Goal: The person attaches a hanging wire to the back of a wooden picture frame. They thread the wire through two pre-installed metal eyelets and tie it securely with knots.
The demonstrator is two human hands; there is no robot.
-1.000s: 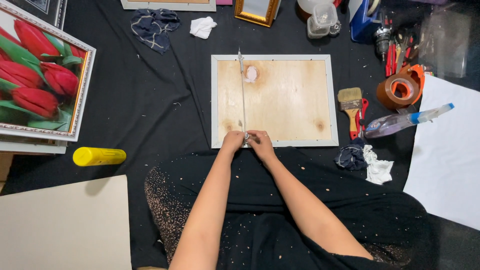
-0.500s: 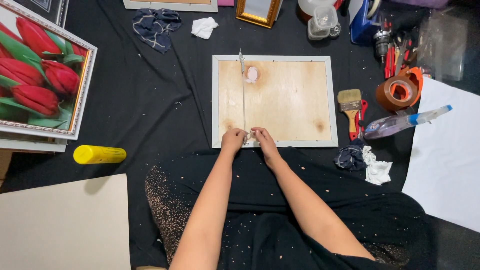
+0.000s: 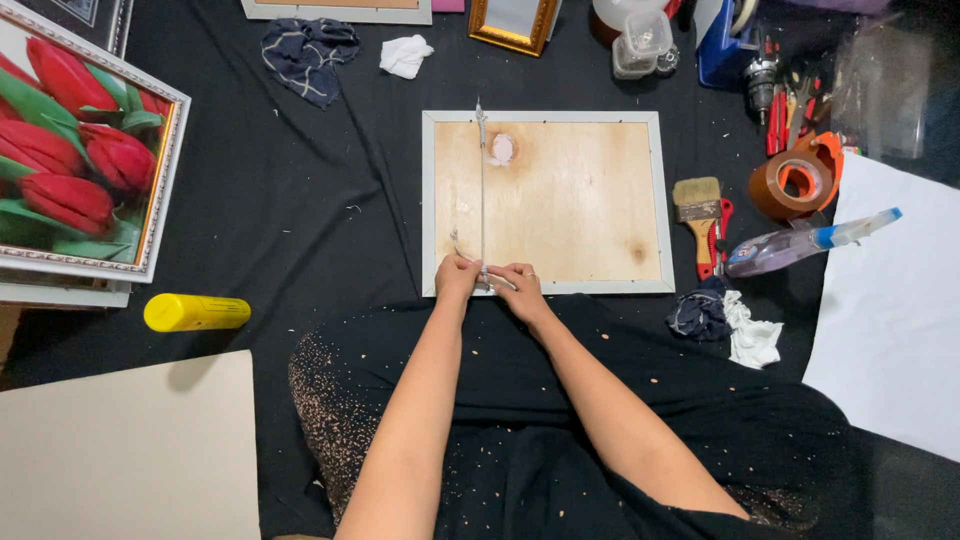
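Observation:
A picture frame [image 3: 665, 200] lies face down on the black cloth, its plywood back showing inside a pale border. A thin hanging wire [image 3: 482, 180] runs straight across the back, from the far rail to the near rail. My left hand [image 3: 457, 275] and my right hand [image 3: 518, 286] meet at the near end of that wire, fingers pinched together on it over the frame's near edge. A small whitish patch [image 3: 501, 149] sits on the plywood beside the wire's far end.
A framed tulip picture [image 3: 75, 150] lies at left, a yellow tube [image 3: 195, 312] and beige board [image 3: 130, 450] below it. Right of the frame: paintbrush [image 3: 697, 205], tape roll [image 3: 795, 178], spray bottle [image 3: 800, 243], rags [image 3: 725, 320], white sheet [image 3: 895, 310], tools [image 3: 785, 95]. Cloths [image 3: 310, 45] lie behind.
Both hands stay at the wire's near end; the fingers have shifted slightly, with the right hand moving a little to the right. Nothing else moved.

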